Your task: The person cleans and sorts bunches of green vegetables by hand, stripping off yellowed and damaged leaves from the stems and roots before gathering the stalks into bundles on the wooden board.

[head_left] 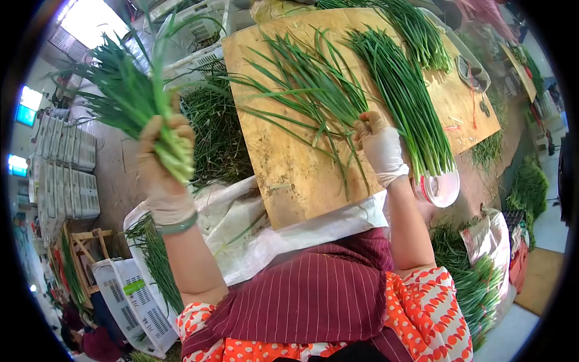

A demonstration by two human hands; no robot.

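My left hand [166, 148], in a pale glove, grips a bunch of garlic chives [129, 90] by the stem ends. The bunch is held up left of the wooden board [265, 163], its leaves fanning up and left, slightly blurred. On the board my right hand [380, 145], gloved too, is closed on the stem ends of some loose chives [325, 96] whose leaves spread to the upper left. Just right of that hand lies a thick, even bundle of chives [407, 102]. Another bundle [425, 42] rests at the board's far right.
Dark leaf scraps [211, 133] fill a space left of the board. White plastic crates [63, 163] are stacked at far left. A white bucket [443, 190] stands under the board's right edge. Scissors [484, 108] lie at the right corner. More chives [476, 283] lie at lower right.
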